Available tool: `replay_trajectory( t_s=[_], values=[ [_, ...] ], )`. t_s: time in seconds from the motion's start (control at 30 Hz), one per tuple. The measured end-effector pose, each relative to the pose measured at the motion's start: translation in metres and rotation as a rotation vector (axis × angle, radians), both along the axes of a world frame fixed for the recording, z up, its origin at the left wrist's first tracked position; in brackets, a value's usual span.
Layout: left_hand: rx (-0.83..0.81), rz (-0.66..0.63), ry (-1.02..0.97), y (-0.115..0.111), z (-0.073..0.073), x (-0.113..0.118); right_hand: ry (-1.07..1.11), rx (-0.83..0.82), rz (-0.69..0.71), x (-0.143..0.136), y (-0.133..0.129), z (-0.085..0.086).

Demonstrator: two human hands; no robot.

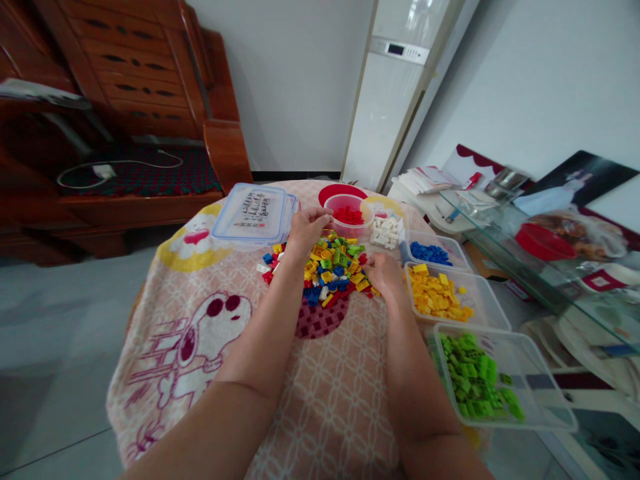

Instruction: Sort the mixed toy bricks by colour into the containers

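Note:
A pile of mixed bricks [336,265] in red, blue, yellow, green and white lies on the cloth-covered table. My left hand [310,230] is above the pile's back left part, beside the round tub [346,230] of red bricks; its fingers are closed, but what they hold, if anything, is too small to name. At the pile's right edge rests my right hand [383,270], its fingertips closed by a red brick; whether they grip it is unclear. White bricks [386,231] sit behind it. Blue bricks [430,253], yellow bricks [436,293] and green bricks [473,377] fill separate clear boxes.
Stacked box lids [253,213] lie at the back left of the table [345,400]. A red lid [341,193] is behind the round tub. On the right stands a glass shelf [530,267] with a red bowl [545,241]. A wooden bench [145,133] is beyond, left.

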State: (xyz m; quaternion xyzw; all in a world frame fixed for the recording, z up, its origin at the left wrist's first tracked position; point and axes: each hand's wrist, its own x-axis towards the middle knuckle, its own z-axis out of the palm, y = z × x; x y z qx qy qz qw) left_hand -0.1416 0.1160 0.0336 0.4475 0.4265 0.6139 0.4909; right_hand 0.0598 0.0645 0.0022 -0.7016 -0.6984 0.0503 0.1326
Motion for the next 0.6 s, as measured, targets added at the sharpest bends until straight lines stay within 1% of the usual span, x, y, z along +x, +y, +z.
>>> replay_trajectory(
  t_s=[0.27, 0.6],
  values=[
    [-0.011, 0.008, -0.003, -0.0017, 0.0022, 0.0004, 0.05, -0.027, 0.06, 0.0014, -0.0003, 0.0022],
    [-0.013, -0.002, -0.01, -0.0029, 0.0034, 0.0008, 0.067, -0.097, 0.026, 0.0004, -0.002, 0.006]
  ],
)
